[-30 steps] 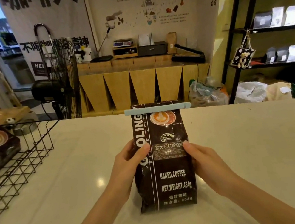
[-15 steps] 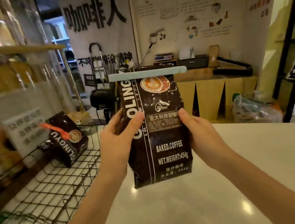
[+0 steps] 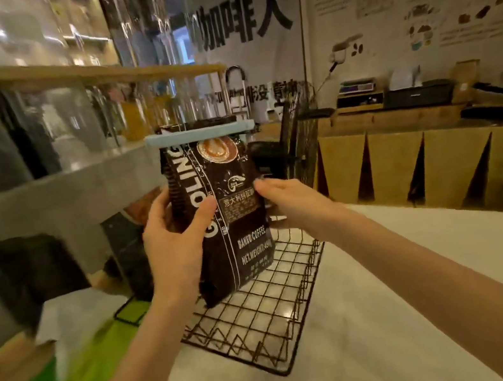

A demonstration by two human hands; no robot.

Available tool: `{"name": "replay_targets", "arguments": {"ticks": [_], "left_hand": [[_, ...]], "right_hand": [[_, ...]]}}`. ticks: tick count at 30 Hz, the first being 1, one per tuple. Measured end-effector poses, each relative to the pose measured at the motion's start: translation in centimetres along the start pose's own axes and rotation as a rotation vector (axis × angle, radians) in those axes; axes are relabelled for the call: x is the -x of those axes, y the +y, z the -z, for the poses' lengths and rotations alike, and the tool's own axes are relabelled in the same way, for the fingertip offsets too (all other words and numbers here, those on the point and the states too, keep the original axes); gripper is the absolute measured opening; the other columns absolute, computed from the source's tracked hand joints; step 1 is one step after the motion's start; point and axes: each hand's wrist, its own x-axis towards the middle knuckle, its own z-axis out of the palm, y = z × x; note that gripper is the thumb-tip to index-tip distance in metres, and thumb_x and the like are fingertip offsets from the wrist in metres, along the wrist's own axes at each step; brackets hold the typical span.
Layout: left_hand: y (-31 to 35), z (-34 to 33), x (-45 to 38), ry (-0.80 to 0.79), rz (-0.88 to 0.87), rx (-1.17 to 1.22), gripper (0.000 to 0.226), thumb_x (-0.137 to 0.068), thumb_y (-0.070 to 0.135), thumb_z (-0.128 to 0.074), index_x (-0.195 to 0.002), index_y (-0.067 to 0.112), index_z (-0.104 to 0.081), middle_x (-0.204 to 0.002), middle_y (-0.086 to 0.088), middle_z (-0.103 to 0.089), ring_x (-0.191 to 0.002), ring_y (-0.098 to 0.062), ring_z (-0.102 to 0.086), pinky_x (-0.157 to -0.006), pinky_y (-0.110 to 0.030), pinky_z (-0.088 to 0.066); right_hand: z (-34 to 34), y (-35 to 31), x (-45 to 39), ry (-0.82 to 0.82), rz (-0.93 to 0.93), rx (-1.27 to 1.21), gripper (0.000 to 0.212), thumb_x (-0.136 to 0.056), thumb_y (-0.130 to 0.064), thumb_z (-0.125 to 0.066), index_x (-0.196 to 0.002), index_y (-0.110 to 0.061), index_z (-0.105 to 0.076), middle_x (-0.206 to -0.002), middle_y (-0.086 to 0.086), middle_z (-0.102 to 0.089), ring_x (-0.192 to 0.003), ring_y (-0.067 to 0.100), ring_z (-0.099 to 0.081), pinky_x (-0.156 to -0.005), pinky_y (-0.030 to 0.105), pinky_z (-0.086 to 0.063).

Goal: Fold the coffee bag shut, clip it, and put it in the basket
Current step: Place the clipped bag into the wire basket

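A dark brown coffee bag [image 3: 233, 227] hangs upright in the air, its folded top pinched under a long pale blue clip [image 3: 199, 133]. My left hand [image 3: 175, 240] grips its left side with the thumb across the front. My right hand [image 3: 292, 203] holds its right edge. The bag's bottom hovers over the black wire basket [image 3: 267, 328], which stands on the pale counter. Behind my left hand another dark bag [image 3: 127, 256] leans in the basket, mostly hidden.
A green and white object [image 3: 82, 364] lies blurred left of the basket. A glass display case with a wooden rail [image 3: 71, 74] rises at the left. A black fan [image 3: 298, 141] stands behind the basket. The pale counter [image 3: 426, 277] stretches to the right.
Both hands lifted the clipped bag off the counter and carried it left until it hangs over the wire basket. My view swung left with it.
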Motion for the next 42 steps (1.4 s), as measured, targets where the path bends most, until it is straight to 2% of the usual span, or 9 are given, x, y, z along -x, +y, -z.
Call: {"name": "replay_targets", "arguments": {"ticks": [2,10,14,18,21,31,33,37,42], "left_hand": [[-1.5,1.4,-0.1,0.024,0.030,-0.026,0.047,-0.072,0.025,-0.069,-0.113,0.029,-0.046,-0.104,0.012,-0.059,-0.101,-0.009,-0.058,-0.090,-0.040,-0.050],[-5.1,3.9,-0.3,0.082,0.102,-0.094,0.062,-0.071,0.020,-0.071,-0.123,0.025,-0.037,-0.110,0.012,-0.050,-0.106,-0.010,-0.052,-0.095,-0.044,-0.046],[-5.9,4.4,-0.6,0.079,0.094,-0.151,0.069,-0.065,0.034,-0.074,-0.123,0.034,-0.037,-0.126,0.003,-0.050,-0.114,-0.015,-0.052,-0.094,-0.048,-0.047],[-6.1,4.4,-1.2,0.086,0.127,-0.181,0.079,-0.055,0.048,-0.072,-0.125,0.037,-0.037,-0.128,0.001,-0.050,-0.114,-0.018,-0.053,-0.092,-0.049,-0.047],[-6.5,4.4,-1.7,0.099,0.171,-0.150,0.079,-0.050,0.049,-0.073,-0.121,0.037,-0.041,-0.126,0.000,-0.053,-0.112,-0.020,-0.055,-0.091,-0.049,-0.049],[-7.4,4.9,-1.8,0.062,0.202,-0.240,0.067,-0.058,0.036,-0.076,-0.115,0.039,-0.042,-0.125,-0.004,-0.053,-0.111,-0.023,-0.055,-0.091,-0.052,-0.048],[-7.4,5.2,-1.9,0.045,0.188,-0.268,0.064,-0.064,0.028,-0.076,-0.117,0.035,-0.042,-0.124,-0.004,-0.054,-0.110,-0.022,-0.055,-0.091,-0.052,-0.048],[-7.2,5.8,-2.7,-0.004,0.221,-0.316,0.060,-0.070,0.019,-0.073,-0.121,0.023,-0.043,-0.117,-0.001,-0.058,-0.109,-0.023,-0.056,-0.092,-0.050,-0.048],[-7.3,5.8,-2.3,0.032,0.223,-0.346,0.061,-0.072,0.020,-0.072,-0.124,0.021,-0.041,-0.115,0.003,-0.057,-0.110,-0.022,-0.055,-0.092,-0.048,-0.048]], "right_hand": [[-1.9,0.7,-1.1,-0.047,-0.067,-0.061,0.039,-0.095,-0.037,-0.039,-0.127,-0.018,-0.050,-0.129,0.005,-0.055,-0.120,0.024,-0.050,-0.086,0.032,-0.048],[-6.4,2.7,-4.2,-0.123,-0.234,-0.326,0.024,-0.095,-0.022,-0.040,-0.112,-0.014,-0.054,-0.129,0.010,-0.054,-0.119,0.027,-0.050,-0.103,0.040,-0.040],[-7.5,2.5,-5.1,-0.097,-0.263,-0.386,0.036,-0.093,-0.023,-0.043,-0.126,-0.008,-0.048,-0.131,0.013,-0.054,-0.119,0.028,-0.050,-0.102,0.041,-0.040],[-7.9,2.5,-5.8,-0.127,-0.275,-0.372,0.031,-0.094,-0.027,-0.041,-0.120,-0.011,-0.051,-0.129,0.011,-0.055,-0.118,0.026,-0.051,-0.108,0.044,-0.035],[-7.9,2.4,-6.5,-0.105,-0.260,-0.338,0.021,-0.094,-0.027,-0.042,-0.105,-0.014,-0.055,-0.120,0.010,-0.060,-0.103,0.021,-0.056,-0.103,0.041,-0.038],[-8.6,3.6,-6.6,-0.109,-0.225,-0.328,0.034,-0.096,-0.024,-0.037,-0.121,-0.006,-0.052,-0.109,0.006,-0.062,-0.083,0.011,-0.056,-0.070,0.023,-0.043],[-8.8,3.7,-6.7,-0.092,-0.197,-0.287,0.033,-0.096,-0.025,-0.037,-0.118,-0.007,-0.053,-0.105,0.005,-0.062,-0.086,0.012,-0.057,-0.077,0.026,-0.045],[-9.2,4.4,-6.7,-0.046,-0.169,-0.131,0.039,-0.093,-0.034,-0.038,-0.123,-0.011,-0.051,-0.124,0.010,-0.058,-0.113,0.023,-0.054,-0.104,0.042,-0.038],[-9.1,4.4,-6.2,-0.086,-0.156,0.046,0.046,-0.094,-0.040,-0.035,-0.132,-0.015,-0.041,-0.133,0.007,-0.050,-0.123,0.023,-0.045,-0.108,0.041,-0.032]]}}
